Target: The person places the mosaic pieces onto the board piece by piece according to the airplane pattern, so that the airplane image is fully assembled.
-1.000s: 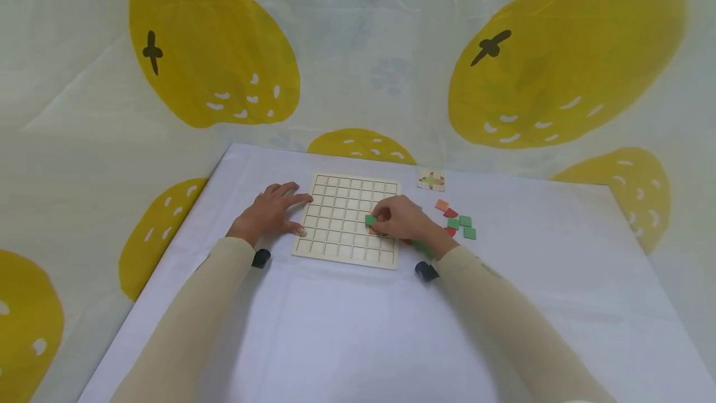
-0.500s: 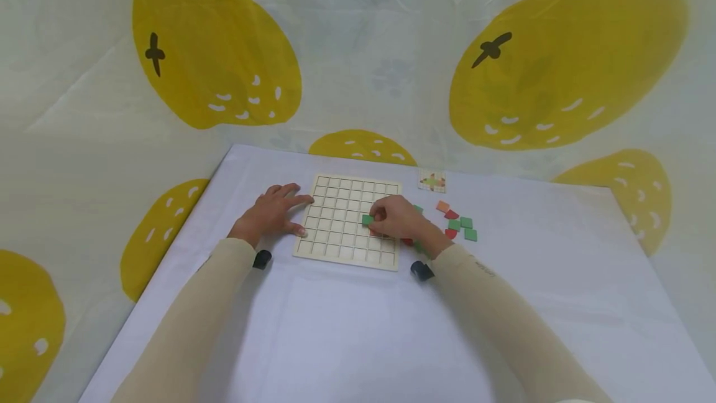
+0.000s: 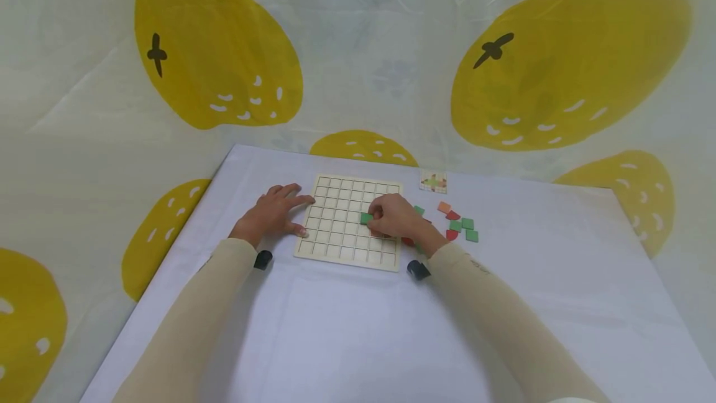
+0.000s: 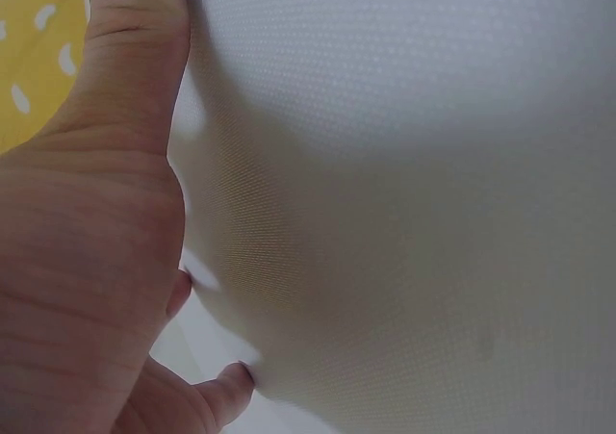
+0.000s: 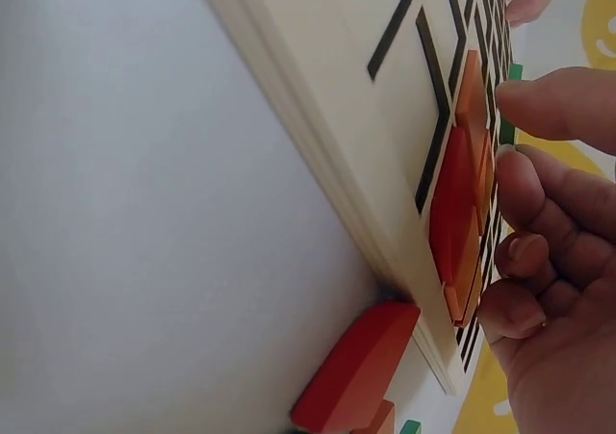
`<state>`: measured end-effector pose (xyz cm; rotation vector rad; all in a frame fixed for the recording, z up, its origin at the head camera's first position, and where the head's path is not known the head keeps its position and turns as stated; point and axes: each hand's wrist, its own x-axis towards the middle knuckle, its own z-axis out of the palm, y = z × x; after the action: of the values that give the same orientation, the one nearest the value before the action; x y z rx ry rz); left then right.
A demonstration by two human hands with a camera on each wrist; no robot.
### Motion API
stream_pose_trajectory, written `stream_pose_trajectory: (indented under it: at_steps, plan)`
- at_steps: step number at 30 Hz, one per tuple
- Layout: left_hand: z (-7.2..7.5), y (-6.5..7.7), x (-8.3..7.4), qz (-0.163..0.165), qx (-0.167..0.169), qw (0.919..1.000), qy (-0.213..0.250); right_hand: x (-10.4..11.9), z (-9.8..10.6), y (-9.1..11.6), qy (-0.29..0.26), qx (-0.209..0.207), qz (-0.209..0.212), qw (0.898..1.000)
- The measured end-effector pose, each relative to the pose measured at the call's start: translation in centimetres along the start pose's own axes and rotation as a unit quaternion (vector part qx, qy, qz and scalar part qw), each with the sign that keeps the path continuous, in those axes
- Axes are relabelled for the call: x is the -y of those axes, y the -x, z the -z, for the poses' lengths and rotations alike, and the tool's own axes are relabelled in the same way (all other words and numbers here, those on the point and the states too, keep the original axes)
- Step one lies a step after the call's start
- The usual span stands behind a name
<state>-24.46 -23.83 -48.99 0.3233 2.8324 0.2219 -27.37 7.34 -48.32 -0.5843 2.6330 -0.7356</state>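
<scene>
A pale wooden board (image 3: 330, 229) with a dark square grid lies on the table. My left hand (image 3: 270, 213) rests at its left side, fingers spread, with the index finger and thumb touching the edge. Over the right half of the board, my right hand (image 3: 394, 215) pinches a green square tile (image 3: 366, 218) between thumb and index finger. In the right wrist view, a red tile (image 5: 452, 203) and orange tiles (image 5: 472, 97) sit on the board beneath the right hand's fingers. That hand partly hides these tiles in the head view.
Loose pieces lie right of the board: several green squares (image 3: 467, 223), an orange square (image 3: 444, 207) and red rounded pieces (image 3: 454, 215). A small pattern card (image 3: 433, 181) lies behind them. Another red piece (image 5: 356, 367) lies against the board's edge. A fruit-print sheet (image 3: 380, 79) hangs behind the table.
My right hand has shifted slightly left over the board with the green tile pinched in it. The left hand has stayed at the board's edge.
</scene>
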Motion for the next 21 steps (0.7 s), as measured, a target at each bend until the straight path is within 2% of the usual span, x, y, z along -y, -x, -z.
stream_pose_trajectory:
  at_steps: [21]
  plan:
    - [-0.22, 0.13, -0.03, -0.004, -0.010, 0.9999, -0.003, 0.03, -0.29, -0.37, 0.017, -0.013, 0.018, 1.000]
